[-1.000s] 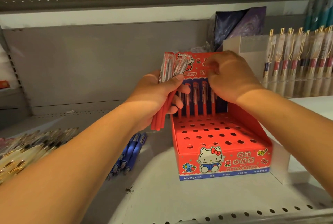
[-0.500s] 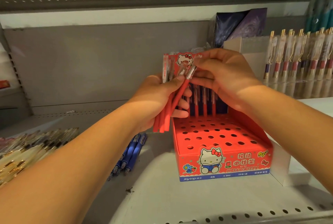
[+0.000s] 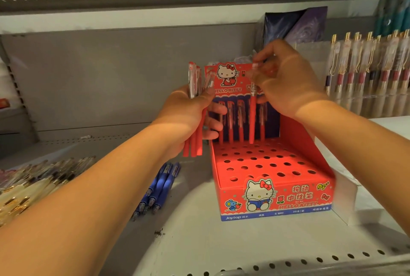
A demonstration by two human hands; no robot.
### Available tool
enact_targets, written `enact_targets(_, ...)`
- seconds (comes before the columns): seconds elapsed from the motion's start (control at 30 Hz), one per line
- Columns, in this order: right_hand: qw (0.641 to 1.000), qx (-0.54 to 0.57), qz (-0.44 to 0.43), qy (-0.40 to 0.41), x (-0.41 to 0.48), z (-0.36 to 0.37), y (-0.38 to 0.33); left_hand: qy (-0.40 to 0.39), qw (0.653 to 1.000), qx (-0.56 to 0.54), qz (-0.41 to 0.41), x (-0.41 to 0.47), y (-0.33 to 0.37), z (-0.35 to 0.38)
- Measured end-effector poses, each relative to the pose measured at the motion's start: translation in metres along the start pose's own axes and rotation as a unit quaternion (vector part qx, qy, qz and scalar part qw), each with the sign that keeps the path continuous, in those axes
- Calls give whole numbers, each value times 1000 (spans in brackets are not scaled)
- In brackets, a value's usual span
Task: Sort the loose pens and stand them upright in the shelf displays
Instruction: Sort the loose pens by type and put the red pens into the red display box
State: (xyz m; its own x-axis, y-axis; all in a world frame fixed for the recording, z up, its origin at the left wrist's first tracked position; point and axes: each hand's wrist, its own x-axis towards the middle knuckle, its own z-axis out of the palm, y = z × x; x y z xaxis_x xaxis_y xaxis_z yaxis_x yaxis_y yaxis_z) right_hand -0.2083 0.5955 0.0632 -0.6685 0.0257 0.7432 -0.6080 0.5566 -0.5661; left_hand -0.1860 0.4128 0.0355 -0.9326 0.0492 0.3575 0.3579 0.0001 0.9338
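A red cartoon-cat display box (image 3: pixel 275 195) with a perforated top stands on the shelf. Several red pens (image 3: pixel 240 124) stand upright in its back row. My left hand (image 3: pixel 188 118) grips a bundle of red pens (image 3: pixel 196 144) just left of the box, their clear tops pointing up. My right hand (image 3: pixel 286 82) pinches a single red pen (image 3: pixel 252 118) by its clear top and holds it upright, with its tip down at the back row of holes.
A few blue pens (image 3: pixel 160 187) lie loose on the shelf left of the box. A heap of gold-trimmed pens (image 3: pixel 26 187) lies at the far left. Clear displays of gold-clipped pens (image 3: pixel 366 64) stand at the right. A white box edge (image 3: pixel 350 195) adjoins the red box.
My right hand drew one red pen out of the bundle in my left hand, carried it rightwards and turned it upright over the back row of the box.
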Motion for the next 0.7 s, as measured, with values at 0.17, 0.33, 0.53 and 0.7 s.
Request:
enact_targets(0.17,993,-115,-41,4,0,-3,3,-34,999,19,-13,-1,-4,2)
enact_targets(0.33,968,-241,-69,12,2,-6,5,-45,998,28,-23,0,-7,1)
enact_targets(0.53,941,-330,-70,-19,1,-1,9,-44,998,33,-18,-1,-7,2)
enact_targets(0.7,926,-374,-38,-44,1,0,11,-48,998,35,-16,0,-7,1)
